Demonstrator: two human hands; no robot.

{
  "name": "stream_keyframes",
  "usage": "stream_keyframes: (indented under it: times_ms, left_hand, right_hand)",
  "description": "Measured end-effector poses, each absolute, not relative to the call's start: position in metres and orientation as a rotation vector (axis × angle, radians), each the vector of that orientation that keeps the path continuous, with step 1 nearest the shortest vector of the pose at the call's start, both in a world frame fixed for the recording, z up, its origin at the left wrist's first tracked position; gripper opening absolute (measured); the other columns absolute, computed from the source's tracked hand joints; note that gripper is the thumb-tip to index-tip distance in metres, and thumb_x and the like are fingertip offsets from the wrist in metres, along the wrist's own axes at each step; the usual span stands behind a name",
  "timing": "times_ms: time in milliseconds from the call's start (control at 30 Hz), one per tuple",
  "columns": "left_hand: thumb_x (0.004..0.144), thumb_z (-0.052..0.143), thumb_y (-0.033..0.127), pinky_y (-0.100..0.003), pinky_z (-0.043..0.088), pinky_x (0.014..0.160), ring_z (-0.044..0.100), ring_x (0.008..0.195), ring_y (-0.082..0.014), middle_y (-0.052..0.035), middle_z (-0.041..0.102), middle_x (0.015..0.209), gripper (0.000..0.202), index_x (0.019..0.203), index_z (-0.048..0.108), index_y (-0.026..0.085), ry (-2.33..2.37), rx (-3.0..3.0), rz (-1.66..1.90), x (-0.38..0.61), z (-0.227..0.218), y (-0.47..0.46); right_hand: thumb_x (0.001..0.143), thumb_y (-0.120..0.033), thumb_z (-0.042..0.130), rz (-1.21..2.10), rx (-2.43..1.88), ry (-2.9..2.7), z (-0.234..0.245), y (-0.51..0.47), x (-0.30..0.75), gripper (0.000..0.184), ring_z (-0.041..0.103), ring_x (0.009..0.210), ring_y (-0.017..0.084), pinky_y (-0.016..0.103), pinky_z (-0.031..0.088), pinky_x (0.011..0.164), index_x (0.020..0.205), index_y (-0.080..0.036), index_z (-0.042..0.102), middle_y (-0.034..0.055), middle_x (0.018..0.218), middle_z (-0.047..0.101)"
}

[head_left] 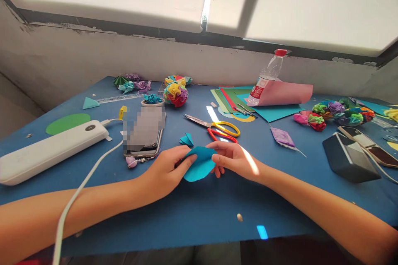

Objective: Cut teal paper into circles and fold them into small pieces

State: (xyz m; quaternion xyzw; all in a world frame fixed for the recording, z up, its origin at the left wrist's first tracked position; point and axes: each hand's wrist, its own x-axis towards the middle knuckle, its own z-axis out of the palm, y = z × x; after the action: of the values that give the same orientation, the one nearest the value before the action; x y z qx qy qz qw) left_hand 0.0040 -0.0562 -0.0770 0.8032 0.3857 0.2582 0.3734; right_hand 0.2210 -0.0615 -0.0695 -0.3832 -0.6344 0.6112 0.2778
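Note:
Both hands grip a folded piece of teal paper (199, 165) just above the blue table (199, 211). My left hand (166, 169) pinches its left edge with the fingers closed. My right hand (231, 159) pinches the right edge. A smaller folded teal piece (187, 139) lies just behind them. Scissors with yellow and red handles (217, 128) rest beyond the hands.
A phone (143, 132) and a white power bank (46, 151) with a cable (77, 194) lie at the left. Paper flower balls (175, 91) sit at the back, more at the right (342, 114). Coloured sheets (273, 103), a plastic bottle (267, 76) and a dark box (350, 159) occupy the right.

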Motion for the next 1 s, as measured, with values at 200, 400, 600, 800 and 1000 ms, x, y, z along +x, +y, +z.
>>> stream_keyframes:
  times_ms: [200,400,600,800,1000]
  left_hand:
    - [0.086,0.047,0.047,-0.023,0.044,0.058,0.050,0.066,-0.0146,-0.0005,0.060,0.074,0.035,0.081,0.063,0.016,1.051,1.728,0.705,0.005,-0.075,-0.055]
    - [0.085,0.051,0.047,-0.019,0.037,0.044,0.047,0.055,-0.0107,0.0018,0.053,0.068,0.034,0.103,0.059,0.019,1.016,1.446,0.737,0.005,-0.076,-0.053]
    - [0.086,0.046,0.050,-0.020,0.041,0.051,0.050,0.063,-0.0117,-0.0007,0.054,0.075,0.039,0.108,0.059,0.020,0.924,1.485,0.764,0.001,-0.074,-0.055]
    - [0.087,0.043,0.052,-0.022,0.039,0.052,0.053,0.066,-0.0135,-0.0021,0.059,0.077,0.041,0.109,0.056,0.020,0.892,1.610,0.642,0.003,-0.073,-0.054]
    - [0.078,0.062,0.043,-0.022,0.040,0.054,0.047,0.058,-0.0095,-0.0016,0.059,0.092,0.054,0.125,0.042,0.025,0.914,1.918,0.580,0.002,-0.072,-0.066]
  right_hand:
    - [0.080,-0.035,0.064,1.649,-0.991,-1.695,-0.072,-0.063,0.219,0.033,0.056,0.062,0.009,0.022,0.048,0.059,0.106,-0.015,0.056,0.0005,0.078,0.061]
    - [0.084,-0.037,0.059,1.595,-1.055,-1.706,-0.074,-0.062,0.221,0.029,0.056,0.058,0.009,0.022,0.046,0.055,0.102,-0.015,0.057,-0.0004,0.070,0.059]
    - [0.086,-0.031,0.052,1.452,-1.110,-1.738,-0.072,-0.061,0.219,0.021,0.058,0.060,0.011,0.021,0.046,0.054,0.098,-0.016,0.060,0.0003,0.068,0.059]
    - [0.080,-0.010,0.044,0.657,-1.073,-1.992,-0.075,-0.066,0.223,0.029,0.061,0.071,0.014,0.026,0.050,0.065,0.100,-0.019,0.064,0.0038,0.086,0.068]
    - [0.082,-0.012,0.047,0.283,-1.065,-1.999,-0.081,-0.069,0.226,0.025,0.061,0.062,0.014,0.027,0.053,0.064,0.100,-0.020,0.063,0.0039,0.083,0.070]
